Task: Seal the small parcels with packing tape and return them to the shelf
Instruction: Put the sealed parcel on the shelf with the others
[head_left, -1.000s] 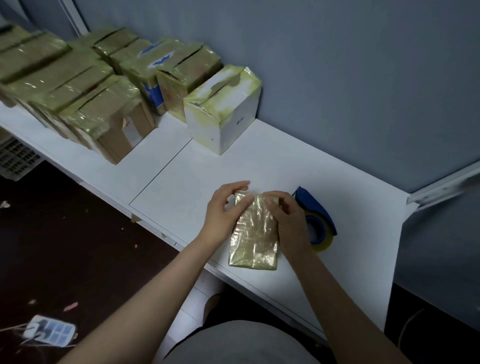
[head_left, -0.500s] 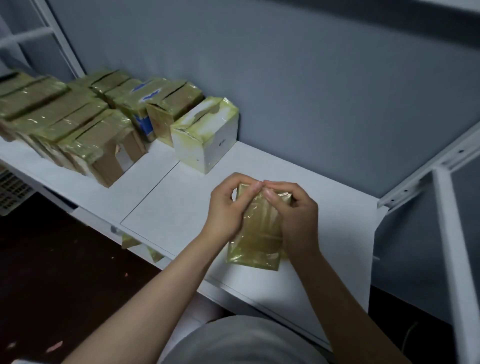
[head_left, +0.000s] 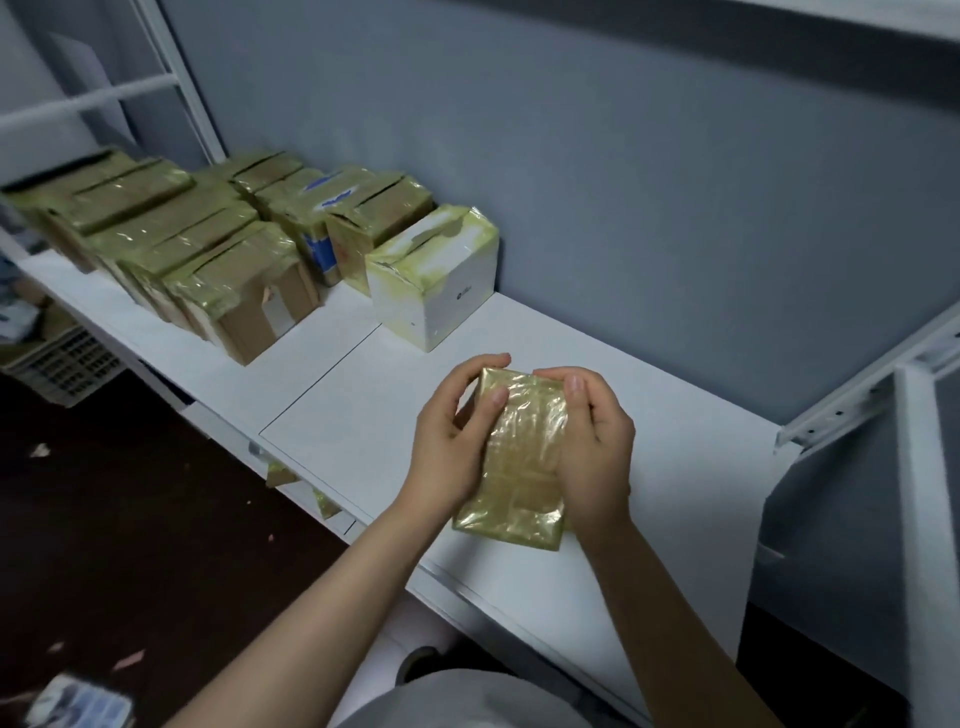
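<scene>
Parcel: a small flat parcel wrapped in glossy yellowish tape is sitting between both hands over the white shelf board, near its front edge; whether it is touching the board cannot be told.
Left hand: the left hand is gripping the parcel's left side, thumb lying on top.
Right hand: the right hand is gripping the right side.
Behind: a white carton with yellowed tape is standing beside taped brown cardboard boxes.

No legible text or labels.
</scene>
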